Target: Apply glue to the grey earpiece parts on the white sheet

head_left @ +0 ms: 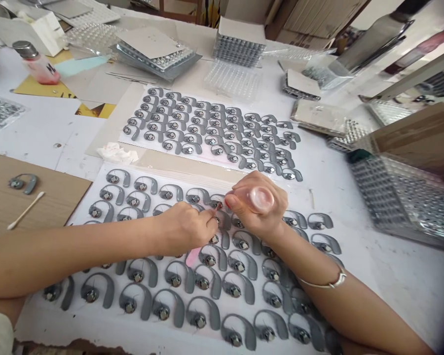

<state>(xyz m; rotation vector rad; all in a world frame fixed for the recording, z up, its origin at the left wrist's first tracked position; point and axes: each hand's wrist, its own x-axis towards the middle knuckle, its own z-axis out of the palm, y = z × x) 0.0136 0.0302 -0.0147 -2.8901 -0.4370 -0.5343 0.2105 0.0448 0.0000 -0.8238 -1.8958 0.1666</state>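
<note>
My left hand [185, 228] pinches a thin pink-handled applicator [193, 256], whose reddish tip [218, 205] sits over a grey ear-hook device [222, 220]. My right hand [257, 204] holds a small transparent cup [262, 198] just beside that tip. Both hands hover over rows of similar devices on a white lower sheet [92, 190]. My forearms hide part of those rows. Several more devices lie in rows on a second white sheet [203, 130] beyond my hands.
A brown cardboard sheet [33, 207] at left bears a loose grey device [22, 183] and a cotton swab [25, 210]. A crumpled tissue [117, 154] lies between the sheets. A bottle of pink liquid [37, 64] stands far left. Transparent trays of parts [395, 197] sit at right.
</note>
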